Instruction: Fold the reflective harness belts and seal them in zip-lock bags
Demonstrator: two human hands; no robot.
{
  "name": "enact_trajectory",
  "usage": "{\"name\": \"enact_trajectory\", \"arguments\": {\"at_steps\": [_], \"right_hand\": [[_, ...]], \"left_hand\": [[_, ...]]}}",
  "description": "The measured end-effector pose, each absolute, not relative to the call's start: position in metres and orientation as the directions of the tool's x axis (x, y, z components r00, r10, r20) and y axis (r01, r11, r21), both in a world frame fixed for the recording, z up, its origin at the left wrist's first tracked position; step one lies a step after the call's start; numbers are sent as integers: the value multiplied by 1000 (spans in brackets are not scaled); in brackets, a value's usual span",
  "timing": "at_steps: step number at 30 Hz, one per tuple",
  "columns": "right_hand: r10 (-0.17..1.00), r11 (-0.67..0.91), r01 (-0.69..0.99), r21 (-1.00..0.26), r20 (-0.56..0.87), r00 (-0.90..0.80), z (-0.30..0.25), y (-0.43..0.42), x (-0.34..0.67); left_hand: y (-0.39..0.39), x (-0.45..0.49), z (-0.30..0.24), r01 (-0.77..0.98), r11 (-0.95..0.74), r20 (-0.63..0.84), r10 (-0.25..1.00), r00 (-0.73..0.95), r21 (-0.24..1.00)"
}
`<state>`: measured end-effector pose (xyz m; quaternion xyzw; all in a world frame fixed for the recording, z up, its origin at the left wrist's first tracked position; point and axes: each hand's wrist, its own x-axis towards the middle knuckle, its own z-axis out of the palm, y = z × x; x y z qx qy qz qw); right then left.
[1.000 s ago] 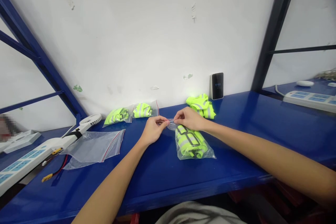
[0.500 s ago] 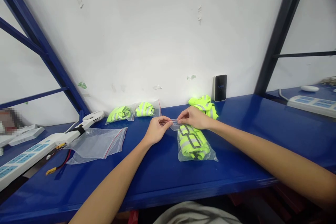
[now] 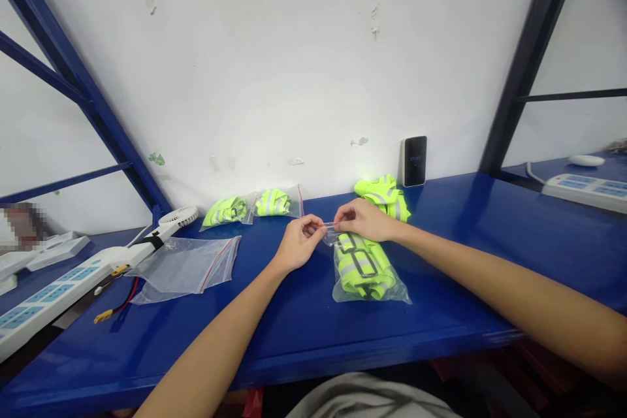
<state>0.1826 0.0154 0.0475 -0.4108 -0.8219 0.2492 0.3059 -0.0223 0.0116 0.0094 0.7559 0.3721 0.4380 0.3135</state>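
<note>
My left hand [image 3: 300,245] and my right hand [image 3: 363,221] meet above the shelf, with the fingertips of each pinching the top edge of a transparent plastic bag [image 3: 372,289]. The bag holds a folded neon-yellow reflective safety vest [image 3: 362,268] with grey stripes and lies on the blue shelf [image 3: 441,261]. Its pinched mouth is thin and partly hidden by my fingers. Behind my right hand sits a loose neon-yellow vest [image 3: 385,197].
Two bagged neon vests [image 3: 226,212] [image 3: 273,203] lie by the wall, left of the hands. A flat zip bag [image 3: 189,268] lies nearer. Further left are a white fan [image 3: 179,217], a power strip [image 3: 53,294] and a yellow-ended cable [image 3: 104,316]. A black device [image 3: 414,161] stands against the wall.
The whole scene has shifted slightly right in view as my head turned. Both hands keep their pinch on the bag's edge and have moved little relative to the bag.
</note>
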Motion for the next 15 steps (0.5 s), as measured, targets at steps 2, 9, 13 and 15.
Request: {"name": "enact_trajectory", "arguments": {"at_steps": [2,9,13,15], "right_hand": [[824,546,526,-652,306,-476,47,14,181],[810,579,540,-611,357,-465,46,8,173],[815,572,522,-633,366,-450,41,7,170],[813,571,501,-650,368,-450,39,8,170]], "left_hand": [[11,-22,9,293,-524,426,839,338,800],[11,-22,7,324,-528,413,836,362,785],[14,-21,6,326,-540,420,827,373,776],[15,-19,7,323,-546,422,822,382,773]]}}
